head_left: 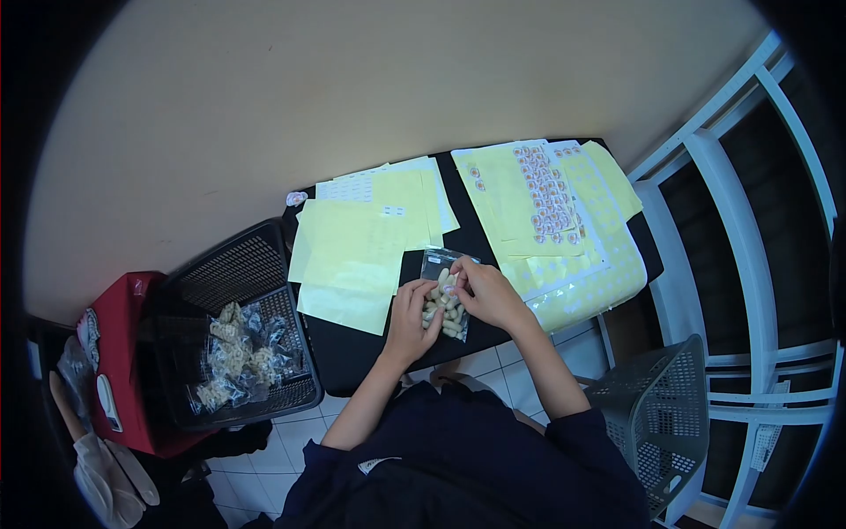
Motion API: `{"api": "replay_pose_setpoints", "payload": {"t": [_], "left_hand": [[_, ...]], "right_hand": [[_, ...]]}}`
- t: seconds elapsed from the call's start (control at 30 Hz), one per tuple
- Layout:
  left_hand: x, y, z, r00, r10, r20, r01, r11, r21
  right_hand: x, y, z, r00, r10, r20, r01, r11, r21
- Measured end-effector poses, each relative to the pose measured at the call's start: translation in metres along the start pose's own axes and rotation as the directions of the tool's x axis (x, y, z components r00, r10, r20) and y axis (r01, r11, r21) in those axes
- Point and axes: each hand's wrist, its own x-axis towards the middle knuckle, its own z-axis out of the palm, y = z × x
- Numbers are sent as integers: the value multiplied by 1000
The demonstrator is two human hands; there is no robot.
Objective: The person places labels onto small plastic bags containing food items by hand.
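Note:
A clear plastic bag (454, 324) filled with pale, oblong pieces lies at the front edge of the black-covered table, its flat top end with a small white label pointing away from me. My left hand (411, 319) is curled along the bag's left side, fingertips on the plastic. From the right, my right hand (485, 293) presses its thumb and fingers together over the bag's upper part. A small pinkish-white spot shows by the right thumb; I cannot tell if it is a sticker. Yellow sheets (352, 256) lie just left of the hands.
More yellow sheets (498, 212) with rows of round orange-and-white stickers (548, 198) lie at the right. A black basket (304, 388) holding several filled clear bags (238, 353) stands left, beside a red box (123, 335). A grey basket (665, 406) stands right, near white metal bars (736, 212).

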Motion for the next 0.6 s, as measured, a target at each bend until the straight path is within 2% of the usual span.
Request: {"api": "replay_pose_setpoints", "payload": {"t": [0.13,0.23,0.37,0.43,0.53,0.6], "left_hand": [[-5,-8,9,998,22,-63,-22,1000,0],[-6,-9,9,998,54,-38,-53,998,30],[-8,-8,9,998,47,-37,-46,999,28],[-7,-5,7,997,70,-25,-66,990,122],[-7,-7,6,998,54,-19,-50,985,167],[-7,-8,6,999,53,-12,-50,983,178]], "right_hand": [[1,-1,4,997,76,8,-76,997,8],[2,-2,8,991,132,16,-132,991,13],[4,-1,16,986,166,6,-165,982,-96],[4,0,19,984,177,8,-174,973,-149],[3,0,23,972,234,-14,-233,953,-193],[2,1,23,919,394,-19,-394,919,24]]}}
